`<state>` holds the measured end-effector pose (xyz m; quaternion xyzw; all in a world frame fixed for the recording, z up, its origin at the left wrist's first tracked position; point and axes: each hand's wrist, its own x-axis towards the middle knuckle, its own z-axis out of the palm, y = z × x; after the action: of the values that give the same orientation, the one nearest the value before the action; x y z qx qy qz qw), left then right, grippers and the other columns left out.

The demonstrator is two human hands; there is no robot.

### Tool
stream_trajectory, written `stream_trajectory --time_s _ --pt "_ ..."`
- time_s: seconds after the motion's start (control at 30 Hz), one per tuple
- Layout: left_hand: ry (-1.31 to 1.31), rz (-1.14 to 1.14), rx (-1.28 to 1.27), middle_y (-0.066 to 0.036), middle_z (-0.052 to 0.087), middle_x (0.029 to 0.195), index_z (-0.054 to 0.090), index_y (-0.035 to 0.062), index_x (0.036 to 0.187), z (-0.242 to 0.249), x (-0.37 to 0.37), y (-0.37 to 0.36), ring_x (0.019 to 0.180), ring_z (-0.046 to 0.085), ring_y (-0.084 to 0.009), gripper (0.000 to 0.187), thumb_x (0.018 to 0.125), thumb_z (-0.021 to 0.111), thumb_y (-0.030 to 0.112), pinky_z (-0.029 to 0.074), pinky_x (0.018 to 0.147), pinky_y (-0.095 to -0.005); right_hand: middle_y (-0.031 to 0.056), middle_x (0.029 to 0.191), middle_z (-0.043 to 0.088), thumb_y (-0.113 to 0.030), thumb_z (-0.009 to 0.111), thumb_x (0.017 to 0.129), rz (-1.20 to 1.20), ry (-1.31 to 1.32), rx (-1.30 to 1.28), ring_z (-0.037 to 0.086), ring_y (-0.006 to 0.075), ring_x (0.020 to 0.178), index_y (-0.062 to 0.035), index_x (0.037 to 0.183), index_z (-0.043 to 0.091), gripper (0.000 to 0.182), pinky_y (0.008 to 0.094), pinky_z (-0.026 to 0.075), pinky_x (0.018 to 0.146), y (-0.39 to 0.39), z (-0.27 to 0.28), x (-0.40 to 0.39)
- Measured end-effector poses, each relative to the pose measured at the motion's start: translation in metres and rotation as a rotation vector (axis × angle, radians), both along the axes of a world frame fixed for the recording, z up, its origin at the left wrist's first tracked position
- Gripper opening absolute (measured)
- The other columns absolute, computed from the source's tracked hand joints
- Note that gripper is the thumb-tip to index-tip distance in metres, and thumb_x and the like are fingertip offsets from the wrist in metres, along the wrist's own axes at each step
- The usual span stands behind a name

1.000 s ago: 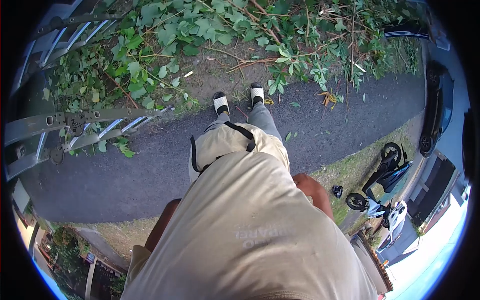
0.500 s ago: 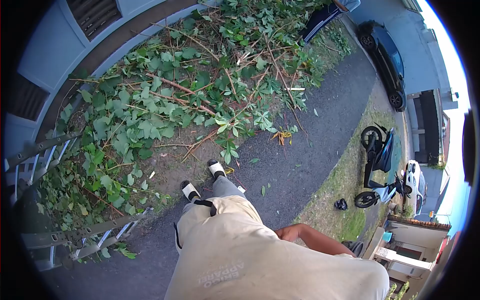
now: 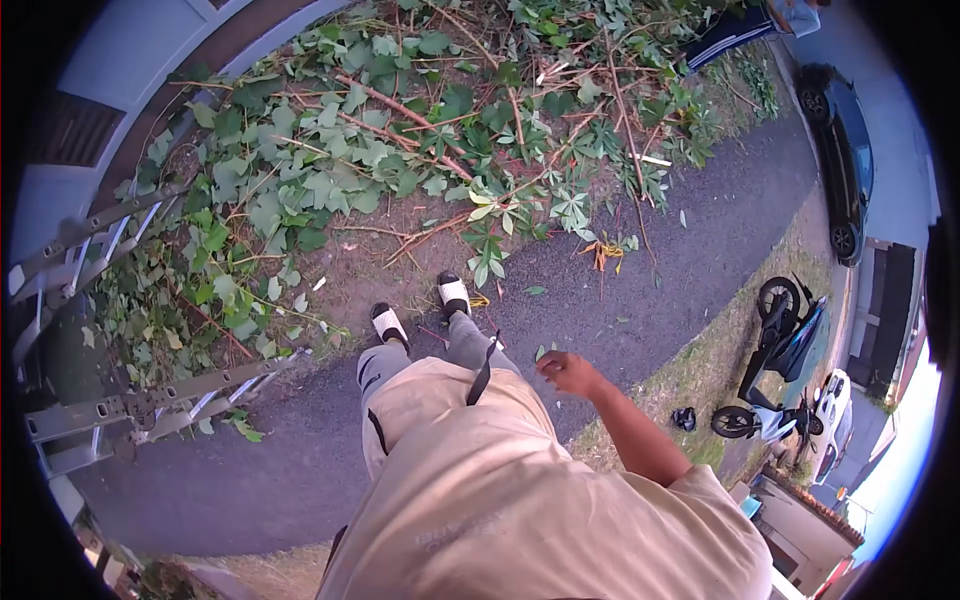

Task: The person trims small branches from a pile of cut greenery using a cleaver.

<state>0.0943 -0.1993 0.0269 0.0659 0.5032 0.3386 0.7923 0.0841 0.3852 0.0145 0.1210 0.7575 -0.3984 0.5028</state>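
My right hand hangs out from my right hip over the dark paving. Its fingers are loosely curled with a gap at the thumb, and I see nothing held in it. A black strap dangles from the waist of my beige trousers, to the left of this hand. My left hand is out of view. Cut leafy branches lie heaped beyond my slippered feet. A yellow-orange bundle, perhaps cord, rests on the paving near the branch tips.
Metal ladder sections stand at the left. A motorcycle and a black bag-like item are on the grass at right. Beyond them is a dark car. Another person's striped trouser leg shows at the top right.
My right hand has swung out and forward from beside my waist. The black strap has shifted to the right, and my feet have changed position. The camera view has shifted.
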Motion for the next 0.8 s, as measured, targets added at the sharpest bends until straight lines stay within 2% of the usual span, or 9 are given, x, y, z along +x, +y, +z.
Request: stream_trajectory --time_s 0.07,0.13,0.17,0.27,0.3,0.4,0.47,0.67,0.8 --pt "-0.062 0.076 -0.051 -0.014 0.073 0.135 0.070 0.0060 0.136 0.020 0.028 -0.018 0.125 0.067 -0.0302 0.042 0.104 0.061 0.032 0.047 0.112 -0.0459 0.0201 0.110 0.078 -0.046 0.066 0.100 -0.356 -0.195 0.279 0.075 0.0373 0.095 -0.0056 0.105 0.080 0.043 0.0462 0.060 0.088 -0.043 -0.016 -0.018" --pt "-0.127 0.138 -0.087 -0.014 0.073 0.135 0.070 0.0059 0.136 0.032 0.050 -0.030 0.125 0.067 -0.0301 0.042 0.105 0.061 0.032 0.047 0.112 -0.0459 0.0233 0.105 0.076 -0.049 0.063 0.102 -0.043 0.002 0.348 0.074 0.0409 0.094 -0.0046 0.101 0.079 0.047 0.0480 0.059 0.085 -0.069 -0.078 0.036" --pt "-0.523 0.457 -0.355 -0.014 0.075 0.127 0.071 0.0046 0.134 0.025 0.031 -0.032 0.120 0.069 -0.0261 0.044 0.108 0.055 0.036 0.049 0.109 -0.0436 0.0265 0.100 0.074 -0.051 0.061 0.103 0.229 0.226 0.410 0.072 0.0444 0.093 -0.0036 0.097 0.078 0.051 0.0498 0.059 0.083 -0.076 -0.102 0.060" --pt "-0.132 0.649 -0.714 -0.010 0.077 0.106 0.073 0.0047 0.106 -0.017 0.005 -0.029 0.097 0.074 -0.0228 0.057 0.108 0.050 0.057 0.057 0.088 -0.0463 0.0296 0.092 0.071 -0.052 0.059 0.104 0.223 0.191 0.134 0.068 0.0487 0.091 -0.0027 0.093 0.075 0.053 0.0520 0.055 0.078 -0.089 -0.076 0.037" --pt "0.016 0.724 -0.905 -0.009 0.073 0.090 0.070 0.0046 0.096 -0.030 0.004 -0.014 0.089 0.072 -0.0190 0.058 0.105 0.057 0.060 0.060 0.078 -0.0413 0.0289 0.086 0.070 -0.049 0.059 0.106 0.100 0.005 0.109 0.068 0.0478 0.086 -0.0033 0.092 0.076 0.051 0.0524 0.053 0.075 -0.093 -0.057 0.018" --pt "0.443 0.323 -0.886 -0.030 0.072 0.103 0.068 -0.0026 0.105 -0.060 0.021 0.018 0.101 0.069 -0.0510 0.071 0.098 0.061 0.068 0.055 0.089 -0.0509 0.0135 0.063 0.061 -0.039 0.064 0.107 -0.080 -0.412 -0.166 0.055 0.0171 0.060 -0.0011 0.087 0.077 0.045 0.0416 0.049 0.065 -0.103 0.002 -0.019" --pt "0.523 0.421 -0.954 -0.029 0.072 0.101 0.066 -0.0014 0.102 -0.076 0.035 0.031 0.099 0.069 -0.0494 0.069 0.097 0.062 0.068 0.054 0.088 -0.0533 -0.0013 0.068 0.057 -0.035 0.063 0.109 0.107 -0.584 -0.284 0.048 0.0066 0.070 0.0031 0.092 0.075 0.044 0.0322 0.046 0.065 -0.104 0.030 -0.040" --pt "0.574 0.604 -0.993 -0.026 0.070 0.098 0.063 -0.0021 0.103 -0.113 0.053 0.021 0.092 0.067 -0.0456 0.054 0.102 0.065 0.052 0.053 0.085 -0.0531 0.0029 0.068 0.061 -0.034 0.067 0.105 0.106 -0.649 -0.492 0.051 0.0109 0.069 0.0040 0.098 0.076 0.040 0.0344 0.046 0.066 -0.111 -0.017 -0.036" --pt "0.836 0.672 -0.794 -0.021 0.070 0.102 0.063 -0.0005 0.103 -0.187 0.026 0.015 0.096 0.068 -0.0396 0.037 0.103 0.069 0.036 0.054 0.087 -0.0490 0.0113 0.086 0.077 -0.032 0.072 0.101 0.514 -0.674 -0.735 0.069 0.0138 0.084 -0.0020 0.099 0.080 0.031 0.0341 0.054 0.078 -0.128 -0.102 -0.034"
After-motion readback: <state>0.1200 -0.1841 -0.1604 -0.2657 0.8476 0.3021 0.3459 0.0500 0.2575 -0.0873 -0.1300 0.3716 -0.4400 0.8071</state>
